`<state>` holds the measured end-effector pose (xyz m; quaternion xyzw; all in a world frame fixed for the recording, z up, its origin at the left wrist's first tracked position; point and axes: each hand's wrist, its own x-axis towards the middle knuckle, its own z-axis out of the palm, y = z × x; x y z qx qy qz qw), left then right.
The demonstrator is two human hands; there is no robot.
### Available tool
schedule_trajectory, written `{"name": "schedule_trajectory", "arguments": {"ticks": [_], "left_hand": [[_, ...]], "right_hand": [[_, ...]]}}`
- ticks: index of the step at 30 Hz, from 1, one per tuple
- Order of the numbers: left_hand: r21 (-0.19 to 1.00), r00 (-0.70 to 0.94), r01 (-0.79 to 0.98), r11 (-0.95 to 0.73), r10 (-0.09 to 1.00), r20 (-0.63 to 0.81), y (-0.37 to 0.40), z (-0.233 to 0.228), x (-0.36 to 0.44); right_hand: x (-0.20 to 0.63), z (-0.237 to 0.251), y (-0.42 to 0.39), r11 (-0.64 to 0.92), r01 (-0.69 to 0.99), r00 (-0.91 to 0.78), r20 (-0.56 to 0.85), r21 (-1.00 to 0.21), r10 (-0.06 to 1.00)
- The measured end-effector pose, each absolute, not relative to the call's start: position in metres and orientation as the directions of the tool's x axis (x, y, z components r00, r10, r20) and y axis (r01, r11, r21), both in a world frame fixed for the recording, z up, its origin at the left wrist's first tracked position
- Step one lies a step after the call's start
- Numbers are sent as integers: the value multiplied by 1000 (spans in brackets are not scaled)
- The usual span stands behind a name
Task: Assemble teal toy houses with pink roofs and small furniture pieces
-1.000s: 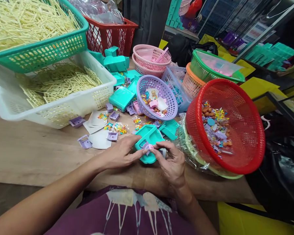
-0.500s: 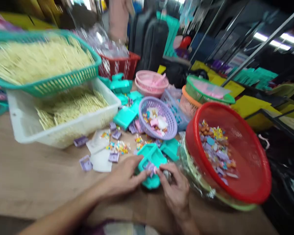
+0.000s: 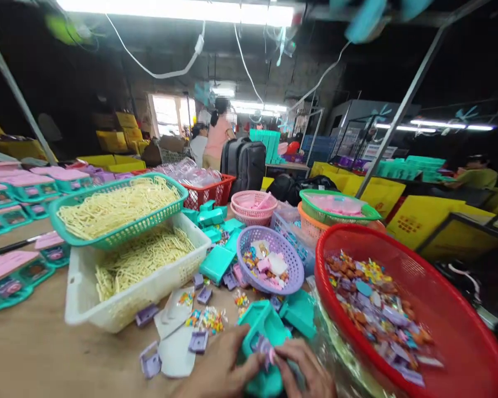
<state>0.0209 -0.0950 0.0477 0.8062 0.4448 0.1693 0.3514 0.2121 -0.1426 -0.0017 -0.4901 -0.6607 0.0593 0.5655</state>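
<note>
Table (image 3: 45, 356) fills the foreground, its near edge out of view. Toward its right edge leans the red basket (image 3: 460, 342), heaped with small mixed parts; on the left side stands the white crate (image 3: 143, 297) of pale sticks, with a green basket (image 3: 149, 224) of more sticks on top. Smaller than these, the purple basket (image 3: 292, 260) sits around the middle.

The teal case (image 3: 253, 316) is in the person's hands, toward the table's near edge, just beside another teal piece (image 3: 301, 310). Its cavity faces up. The left hand (image 3: 224, 367) grips the case by its left side, thumb reaching in over the front. The right hand (image 3: 309, 369) is narrow, thumb and finger pinched on something small at the front.

Between the thumbs lies the purple part (image 3: 260, 344), its outline blurred, and against it the pink bit (image 3: 271, 355) in the right hand's pinch. Whether the two are joined cannot be told. Good handling here probably means a firm left grip, so the case does not rock, and a light, square push from the right fingertips, since a tilted push could make the little bit slip.
</note>
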Motion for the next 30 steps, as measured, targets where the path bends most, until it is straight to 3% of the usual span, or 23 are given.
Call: {"name": "schedule_trajectory", "arguments": {"ticks": [3,6,14,20,26,30], "left_hand": [[761,590,544,-353,806,-47,-100,63,24],[766,607,535,-356,792,-56,-98,67,26],[726,612,554,-408,790,-23,-100,68,27],[684,605,606,-406,793,-66,-100,68,29],[652,633,615,-443,770,-74,-101,68,29],[627,654,610,-485,755,-52,-100,64,25]], "right_hand": [[205,13,-160,329,472,222,472,-818,853],[203,16,-164,245,327,302,347,-913,888],[200,11,-164,292,280,295,371,-915,880],[203,15,-164,354,402,243,471,-845,848],[210,23,-166,491,578,42,624,-652,780],[213,17,-166,532,634,-54,654,-562,755]]}}
